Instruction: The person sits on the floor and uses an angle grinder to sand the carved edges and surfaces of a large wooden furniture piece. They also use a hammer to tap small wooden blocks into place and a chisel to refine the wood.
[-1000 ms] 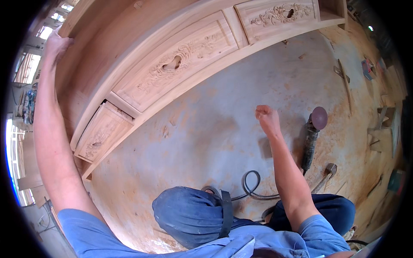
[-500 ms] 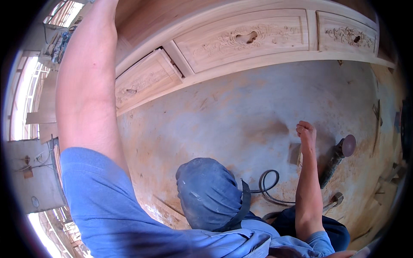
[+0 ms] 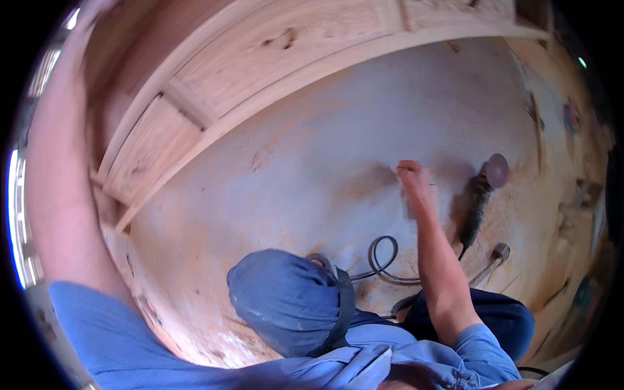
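Observation:
My left arm (image 3: 58, 169) reaches up along the left side beside the wooden cabinet (image 3: 292, 75). Its hand (image 3: 97, 10) is blurred and cut off by the upper edge, so the fingers do not show. Over the floor, my right hand (image 3: 414, 174) is closed into a fist. Whatever it may hold is hidden inside the curled fingers. A small pale flat piece (image 3: 412, 208) lies partly behind the right forearm. To the right of that hand, a power sander (image 3: 478, 205) with a round purplish disc (image 3: 497, 170) rests on the floor.
A hammer-like tool (image 3: 500, 252) lies near my dark-trousered leg (image 3: 500, 318). A looped black cable (image 3: 383, 276) runs across the dusty floor (image 3: 312, 149). A rounded blue cloth shape with a dark strap (image 3: 286, 302) fills the lower middle. Wood scraps (image 3: 588, 195) are at the right.
The whole view has shifted, putting the cabinet higher and the floor tools further left. My left arm appears further left. My right hand stays closed above the floor.

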Available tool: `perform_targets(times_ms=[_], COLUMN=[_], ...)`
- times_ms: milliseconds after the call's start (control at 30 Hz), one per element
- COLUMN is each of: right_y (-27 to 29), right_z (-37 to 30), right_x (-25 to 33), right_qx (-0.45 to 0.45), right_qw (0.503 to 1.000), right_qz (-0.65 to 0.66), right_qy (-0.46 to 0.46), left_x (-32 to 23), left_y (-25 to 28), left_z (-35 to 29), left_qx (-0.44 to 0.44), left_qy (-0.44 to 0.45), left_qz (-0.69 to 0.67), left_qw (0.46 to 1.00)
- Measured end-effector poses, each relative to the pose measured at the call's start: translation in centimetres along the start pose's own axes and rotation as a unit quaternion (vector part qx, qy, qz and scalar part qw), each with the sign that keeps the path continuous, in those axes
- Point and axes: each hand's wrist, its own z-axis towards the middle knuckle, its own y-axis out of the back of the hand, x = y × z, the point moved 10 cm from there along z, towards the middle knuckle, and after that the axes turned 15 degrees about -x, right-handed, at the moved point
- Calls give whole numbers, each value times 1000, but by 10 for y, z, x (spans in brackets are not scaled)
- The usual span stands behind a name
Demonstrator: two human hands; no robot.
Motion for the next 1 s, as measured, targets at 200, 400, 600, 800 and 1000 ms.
perform_targets(times_ms=[200,400,600,800,1000], right_y=[14,3,-3,-5,-5], right_z=[-3,-13,-15,-10,-6], right_x=[-41,-41,-37,-36,-35], right_qx=[-55,-66,-36,-58,-53], right_qw=[998,995,997,995,995], right_qz=[4,76,62,27,-15], right_qy=[32,28,29,78,77], left_x=[-17,5,-6,-30,-36], left_y=[-18,-14,-7,12,20], left_z=[7,14,1,-8,-17], left_qx=[7,12,-4,-27,-48], left_qy=[-9,18,29,21,28], left_qz=[-44,-9,-37,-61,-51], left_qw=[999,1000,999,998,997])
